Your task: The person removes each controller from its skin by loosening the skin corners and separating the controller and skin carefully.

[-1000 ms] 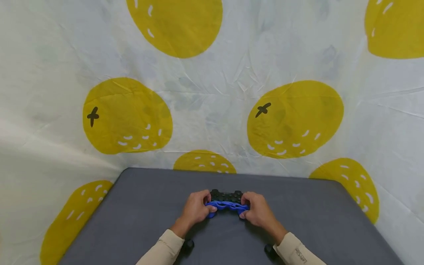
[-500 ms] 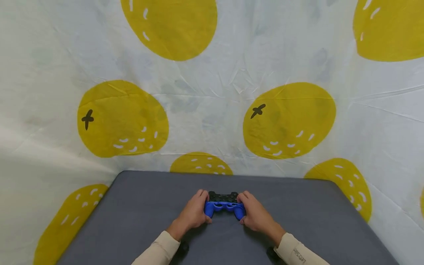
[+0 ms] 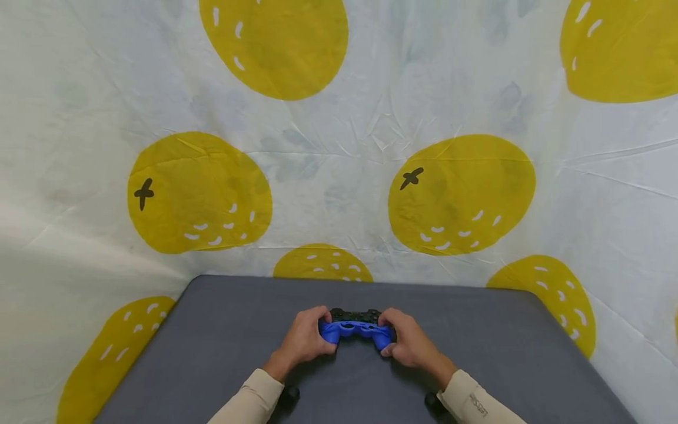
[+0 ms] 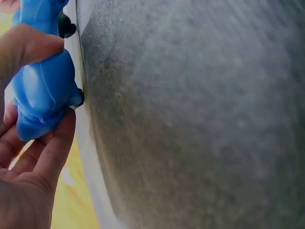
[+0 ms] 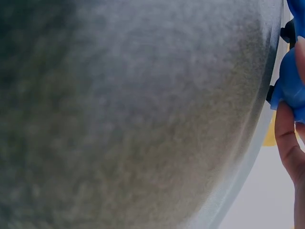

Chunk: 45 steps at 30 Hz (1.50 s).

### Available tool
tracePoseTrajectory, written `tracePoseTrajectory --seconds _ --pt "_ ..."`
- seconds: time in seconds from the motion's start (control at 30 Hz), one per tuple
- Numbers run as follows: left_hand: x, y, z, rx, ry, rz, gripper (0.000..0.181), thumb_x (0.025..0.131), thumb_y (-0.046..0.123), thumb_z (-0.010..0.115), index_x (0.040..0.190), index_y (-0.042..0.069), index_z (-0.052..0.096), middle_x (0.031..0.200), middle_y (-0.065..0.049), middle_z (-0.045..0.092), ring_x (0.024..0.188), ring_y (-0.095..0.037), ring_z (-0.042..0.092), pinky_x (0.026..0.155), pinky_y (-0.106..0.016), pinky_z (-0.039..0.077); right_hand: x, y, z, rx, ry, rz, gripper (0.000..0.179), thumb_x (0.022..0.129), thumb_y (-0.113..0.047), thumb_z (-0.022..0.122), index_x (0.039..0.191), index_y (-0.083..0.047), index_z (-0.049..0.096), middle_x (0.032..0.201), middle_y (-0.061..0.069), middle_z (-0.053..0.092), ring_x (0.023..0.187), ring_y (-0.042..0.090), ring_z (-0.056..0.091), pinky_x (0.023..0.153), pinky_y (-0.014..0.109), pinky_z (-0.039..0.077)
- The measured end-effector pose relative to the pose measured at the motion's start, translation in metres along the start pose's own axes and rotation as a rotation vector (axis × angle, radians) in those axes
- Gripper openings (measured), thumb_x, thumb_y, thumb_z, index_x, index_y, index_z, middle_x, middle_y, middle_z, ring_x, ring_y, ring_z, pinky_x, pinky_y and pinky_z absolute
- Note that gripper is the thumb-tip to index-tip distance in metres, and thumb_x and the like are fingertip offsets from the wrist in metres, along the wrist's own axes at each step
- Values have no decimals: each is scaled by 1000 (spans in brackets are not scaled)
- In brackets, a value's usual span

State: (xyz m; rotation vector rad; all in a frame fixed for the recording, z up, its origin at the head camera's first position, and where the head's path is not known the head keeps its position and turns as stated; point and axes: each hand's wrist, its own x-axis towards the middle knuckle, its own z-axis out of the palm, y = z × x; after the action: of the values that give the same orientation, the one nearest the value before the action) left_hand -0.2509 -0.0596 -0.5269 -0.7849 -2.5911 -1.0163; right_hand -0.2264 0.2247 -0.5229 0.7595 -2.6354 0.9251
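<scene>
A black game controller (image 3: 354, 316) is held above the grey tabletop, buttons and sticks showing along its far side. Stretched over its handles and near side is a blue rubbery cover (image 3: 360, 328). My left hand (image 3: 303, 338) grips the left end, thumb at the near side of the handle and fingers round the far corner. At the opposite end, my right hand (image 3: 410, 341) grips likewise. In the left wrist view, the thumb presses the smooth blue handle (image 4: 40, 83) while fingertips hold its other end. Only part of the covered handle (image 5: 290, 78) appears in the right wrist view.
The grey covered table (image 3: 254, 306) has rounded far corners. Behind it hangs a white cloth (image 3: 328, 200) printed with large yellow fruit. Small dark rounded objects (image 3: 289, 397) sit under both light sleeve cuffs.
The blue cover, earlier bunched in a narrow band with the thumbs on it, has come down over the handles. Both thumbs have moved to the handles' near ends; the view shifts slightly.
</scene>
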Motion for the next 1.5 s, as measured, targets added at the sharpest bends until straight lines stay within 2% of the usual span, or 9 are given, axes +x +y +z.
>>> tracePoseTrajectory --seconds 0.17,0.33,0.5,0.67,0.77,0.87,1.17,1.27,1.5 --pt "1 -2 -6 -28 -34 -42 38 64 18 93 90 20 65 84 7 66 72 -5 52 65 -19 45 1 -1 -1 38 -17 -8 51 63 1 94 98 -16 61 92 -7 61 81 7 53 72 24 48" --pt "4 -4 -12 -44 -52 -57 35 66 18 92 88 20 66 83 7 66 71 -4 52 64 -20 46 2 -5 -1 86 -13 -23 43 70 4 91 93 -16 60 86 -6 57 78 7 50 70 22 45" --pt "4 -5 -17 -111 -74 -83 32 69 12 91 87 19 66 78 6 64 64 -4 49 59 -21 45 4 -9 1 132 -25 -8 40 72 6 89 90 -15 60 84 -4 57 77 6 51 69 23 46" --pt "0 -8 -17 -157 -60 -89 30 72 12 89 91 19 66 84 5 64 68 -6 50 62 -21 46 4 -11 3 152 28 7 38 75 3 89 96 -14 63 91 -3 59 83 8 55 71 26 49" --pt "-2 -12 -17 -160 -48 -108 31 73 14 88 94 19 66 90 5 64 73 -7 52 65 -21 47 4 -12 4 144 50 48 43 74 -4 93 105 -15 65 101 -3 59 90 10 57 77 28 53" --pt "-3 -14 -19 -155 -65 -123 32 73 15 87 96 18 65 93 4 63 75 -8 52 66 -21 46 5 -16 7 124 44 99 50 71 -10 96 108 -16 64 106 -3 58 94 10 56 83 30 54" --pt "-2 -9 -24 -134 -173 -103 49 74 28 96 107 19 60 106 3 58 94 -13 56 75 -26 53 10 -24 6 114 101 181 46 61 -7 100 90 -17 65 86 -6 60 78 12 55 71 24 48" --pt "-2 -7 -24 -115 -162 -90 47 75 22 95 107 18 60 105 2 58 92 -13 56 76 -26 53 12 -25 5 128 103 191 46 60 -6 100 87 -16 65 82 -5 61 74 12 54 68 23 46" --pt "-1 -6 -26 -146 -93 -144 39 72 15 96 100 13 69 96 0 68 76 -7 54 68 -23 49 13 -30 6 169 75 230 44 60 -4 100 82 -18 64 75 -6 61 69 7 54 65 22 47"
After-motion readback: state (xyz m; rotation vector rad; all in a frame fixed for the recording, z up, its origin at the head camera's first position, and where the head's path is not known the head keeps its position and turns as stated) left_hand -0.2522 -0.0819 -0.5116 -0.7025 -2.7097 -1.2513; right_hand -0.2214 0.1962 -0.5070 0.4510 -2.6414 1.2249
